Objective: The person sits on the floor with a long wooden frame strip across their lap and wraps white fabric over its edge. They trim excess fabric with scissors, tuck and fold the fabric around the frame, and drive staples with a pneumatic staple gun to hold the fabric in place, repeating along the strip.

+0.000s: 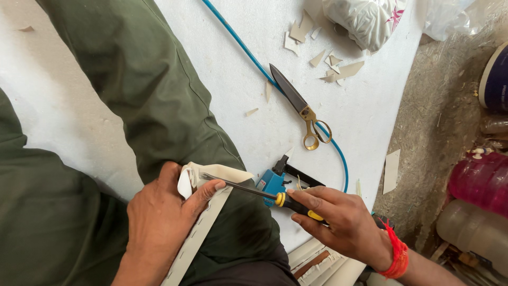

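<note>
Pressing a cream stitched strip (203, 228), left hand (159, 222) pinching it, right hand (344, 220) gripping a yellow-and-black screwdriver (254, 191).

The scissors (302, 108) lie on the worktop (79, 116) at upper centre, across a hose (248, 55). The stapler (275, 181) sits below them, between both hands. Scraps (338, 69) and a bag (365, 18) lie at the top right.

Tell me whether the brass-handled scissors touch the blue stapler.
Apart. The head view shows bare white surface between the brass-handled scissors and the blue stapler.

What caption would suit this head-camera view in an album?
Left hand pins a cream strip on the knee while right hand works a screwdriver tip into it; scissors lie nearby.
</note>
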Action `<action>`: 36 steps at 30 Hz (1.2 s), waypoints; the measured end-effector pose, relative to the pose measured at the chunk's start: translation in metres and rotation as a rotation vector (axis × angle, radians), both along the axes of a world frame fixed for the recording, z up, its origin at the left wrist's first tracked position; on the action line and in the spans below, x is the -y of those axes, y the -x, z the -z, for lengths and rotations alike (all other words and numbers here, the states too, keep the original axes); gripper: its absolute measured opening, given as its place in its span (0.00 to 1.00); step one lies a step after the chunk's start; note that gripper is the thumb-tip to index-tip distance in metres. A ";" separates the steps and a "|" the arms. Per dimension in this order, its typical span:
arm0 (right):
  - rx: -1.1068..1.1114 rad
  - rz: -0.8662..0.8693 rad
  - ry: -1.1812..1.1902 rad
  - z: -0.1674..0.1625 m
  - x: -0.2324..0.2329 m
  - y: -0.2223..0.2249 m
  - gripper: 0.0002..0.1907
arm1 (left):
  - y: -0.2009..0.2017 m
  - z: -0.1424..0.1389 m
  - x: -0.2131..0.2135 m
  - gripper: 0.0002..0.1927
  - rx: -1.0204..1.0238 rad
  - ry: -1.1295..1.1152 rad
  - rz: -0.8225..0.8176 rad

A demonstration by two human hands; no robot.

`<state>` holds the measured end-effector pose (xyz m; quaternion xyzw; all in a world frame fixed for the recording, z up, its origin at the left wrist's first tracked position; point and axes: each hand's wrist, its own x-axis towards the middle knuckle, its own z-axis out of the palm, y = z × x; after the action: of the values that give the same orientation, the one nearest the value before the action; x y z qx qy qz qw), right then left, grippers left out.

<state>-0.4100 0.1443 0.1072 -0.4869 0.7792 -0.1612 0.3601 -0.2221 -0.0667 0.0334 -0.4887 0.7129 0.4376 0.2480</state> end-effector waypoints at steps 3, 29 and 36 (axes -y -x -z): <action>-0.068 -0.032 -0.009 -0.004 0.000 0.001 0.22 | 0.001 0.002 0.000 0.40 -0.005 0.071 0.041; -0.159 -0.498 -0.011 -0.028 0.044 0.026 0.24 | -0.016 0.034 -0.019 0.38 -0.155 0.234 0.111; -0.053 -0.286 -0.096 -0.018 0.050 0.019 0.23 | -0.019 0.039 -0.012 0.37 -0.163 0.242 0.108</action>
<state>-0.4291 0.0946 0.1255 -0.5793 0.7181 -0.0577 0.3814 -0.2030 -0.0545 -0.0058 -0.4387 0.8035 0.3726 0.1520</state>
